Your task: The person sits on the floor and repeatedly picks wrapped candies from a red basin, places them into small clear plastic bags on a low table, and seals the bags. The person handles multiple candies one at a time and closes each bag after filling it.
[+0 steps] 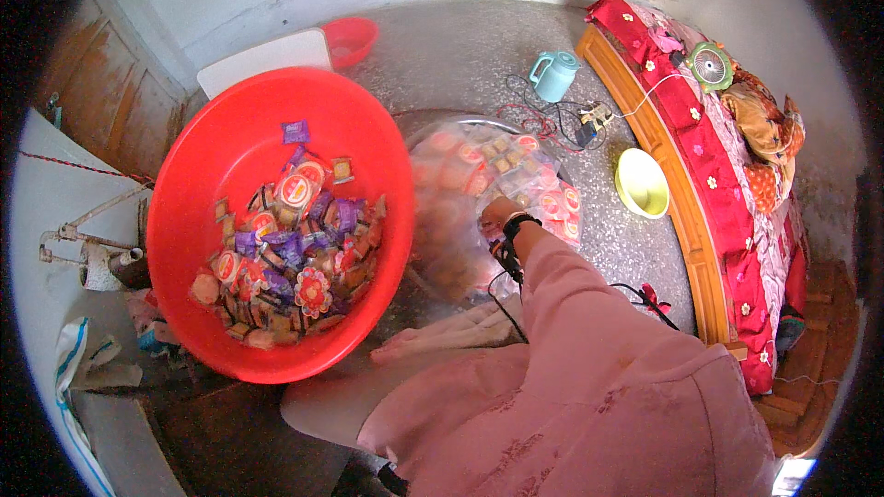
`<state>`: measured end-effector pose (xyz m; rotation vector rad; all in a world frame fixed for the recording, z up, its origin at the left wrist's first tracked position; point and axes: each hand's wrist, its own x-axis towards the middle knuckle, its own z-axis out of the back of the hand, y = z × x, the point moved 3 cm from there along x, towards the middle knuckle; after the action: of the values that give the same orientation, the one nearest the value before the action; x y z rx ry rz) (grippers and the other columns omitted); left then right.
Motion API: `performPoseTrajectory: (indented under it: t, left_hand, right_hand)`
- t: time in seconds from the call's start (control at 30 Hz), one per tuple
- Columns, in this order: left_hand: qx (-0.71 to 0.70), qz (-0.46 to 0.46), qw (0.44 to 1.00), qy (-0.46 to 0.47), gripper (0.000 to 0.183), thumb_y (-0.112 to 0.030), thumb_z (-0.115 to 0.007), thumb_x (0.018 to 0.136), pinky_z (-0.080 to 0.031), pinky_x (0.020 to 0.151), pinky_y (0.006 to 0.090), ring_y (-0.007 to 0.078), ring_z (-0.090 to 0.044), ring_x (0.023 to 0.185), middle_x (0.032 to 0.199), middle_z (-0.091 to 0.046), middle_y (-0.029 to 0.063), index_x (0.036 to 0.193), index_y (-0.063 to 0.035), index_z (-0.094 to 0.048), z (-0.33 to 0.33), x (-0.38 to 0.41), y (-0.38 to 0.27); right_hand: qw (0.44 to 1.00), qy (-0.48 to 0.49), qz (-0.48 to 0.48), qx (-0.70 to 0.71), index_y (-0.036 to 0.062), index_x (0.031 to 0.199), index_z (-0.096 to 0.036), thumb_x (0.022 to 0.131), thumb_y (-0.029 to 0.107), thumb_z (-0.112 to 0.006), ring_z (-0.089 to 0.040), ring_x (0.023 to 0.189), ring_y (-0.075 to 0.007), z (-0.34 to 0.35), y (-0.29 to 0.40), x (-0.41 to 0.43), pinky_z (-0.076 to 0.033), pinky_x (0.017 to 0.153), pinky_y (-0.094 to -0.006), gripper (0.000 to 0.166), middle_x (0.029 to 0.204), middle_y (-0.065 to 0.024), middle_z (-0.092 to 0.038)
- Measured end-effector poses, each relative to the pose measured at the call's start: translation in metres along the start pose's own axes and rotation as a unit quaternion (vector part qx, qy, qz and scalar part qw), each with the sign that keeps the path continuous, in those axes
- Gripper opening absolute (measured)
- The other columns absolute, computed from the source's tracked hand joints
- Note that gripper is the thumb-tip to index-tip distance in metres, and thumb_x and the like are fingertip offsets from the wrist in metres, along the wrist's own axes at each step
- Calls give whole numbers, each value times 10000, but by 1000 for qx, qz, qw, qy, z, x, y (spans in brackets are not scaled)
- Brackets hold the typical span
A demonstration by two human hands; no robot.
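My right hand (498, 214), with black bands at the wrist and a pink sleeve, is closed on clear plastic at the middle of the view. The clear plastic bags (514, 166) hold small wrapped cakes or sweets and round red-and-white packets; they lie on a round metal tray (476, 121), partly blurred. Left of the hand stands a large red plastic basin (173, 186), tilted in view, with a heap of purple, red and clear wrapped sweets (297, 248) inside. My left hand is out of view.
A teal kettle (554, 76), a power strip (595, 117) with tangled cables and a yellow-green bowl (642, 183) are on the speckled floor. A wooden bed frame (656, 179) runs along the right. Behind the basin are a white board (269, 59) and a smaller red basin (356, 38).
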<state>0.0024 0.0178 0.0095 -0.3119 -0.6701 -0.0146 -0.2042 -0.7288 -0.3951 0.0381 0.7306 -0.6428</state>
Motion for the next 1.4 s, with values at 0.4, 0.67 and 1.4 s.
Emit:
performPoseTrajectory:
  t: [0.4, 0.67, 1.4]
  left_hand:
    - [-27, -10, 999, -26, 240, -68, -594, 1016, -550, 920, 394, 260, -695, 997, 1122, -744, 185, 1179, 50, -726, -6, -1, 32]
    - [-17, -54, 997, -44, 214, -59, -626, 1000, -568, 890, 367, 263, -712, 952, 1090, -754, 171, 1152, 40, -741, -6, -3, 20]
    - [22, -34, 999, -28, 265, -112, -572, 1040, -555, 920, 391, 292, -708, 998, 1116, -751, 177, 1186, 56, -716, -3, -13, 12]
  right_hand:
    - [983, -144, 112, 24, 170, 817, -780, 784, 319, -649, -725, 815, -331, -65, -33, 64, -554, 695, -461, 200, 854, -92, -745]
    - [915, -314, 35, 252, 117, 751, -750, 732, 334, -725, -726, 760, -311, -48, -53, 97, -565, 632, -456, 220, 799, -93, -735]
    - [904, -316, 101, 271, 37, 795, -706, 811, 191, -681, -737, 710, -280, 9, -38, 118, -597, 628, -429, 157, 815, -111, -716]
